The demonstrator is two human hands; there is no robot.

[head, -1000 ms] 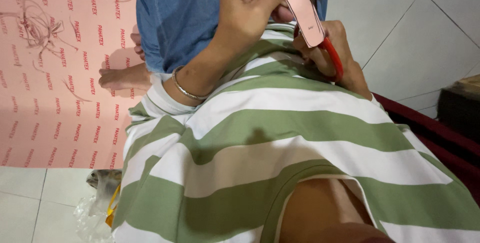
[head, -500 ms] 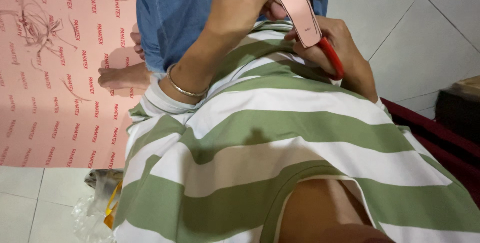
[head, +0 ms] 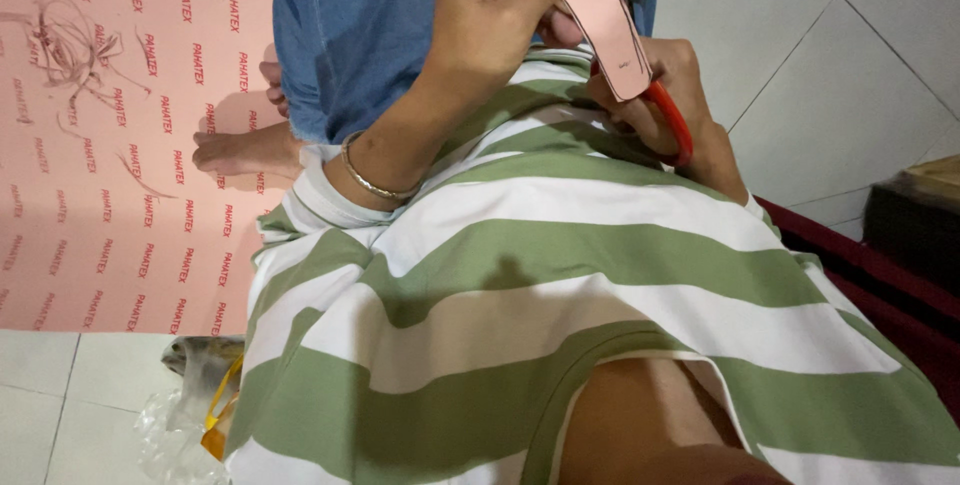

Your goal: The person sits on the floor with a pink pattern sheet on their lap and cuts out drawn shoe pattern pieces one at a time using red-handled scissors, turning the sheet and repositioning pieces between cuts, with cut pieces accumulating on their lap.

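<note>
1. Nearest the camera: a green-and-white striped shirt (head: 560,275) fills the lower frame.
2. At lower left, crumpled clear plastic (head: 185,415) with a yellow-orange strip lies on the white tiled floor (head: 60,395).
3. Left forearm rises across the shirt; a thin metal bracelet (head: 375,180) sits at the wrist.
4. Left hand (head: 500,15) is closed around a pink cut-out strip (head: 610,30), thumb pressed on its upper end. The strip hangs tilted, above the lap and between the two hands.
5. Right hand (head: 665,95) is curled through the red handle of scissors (head: 675,120); the blades are hidden behind the strip, so how far they gape cannot be told.
6. Beyond the hands: blue denim fabric (head: 350,25) over the legs, a bare foot (head: 240,150) beside it.
7. Far left: a pink printed sheet (head: 110,145) on the floor, with thin curled offcuts (head: 65,40) on it.
</note>
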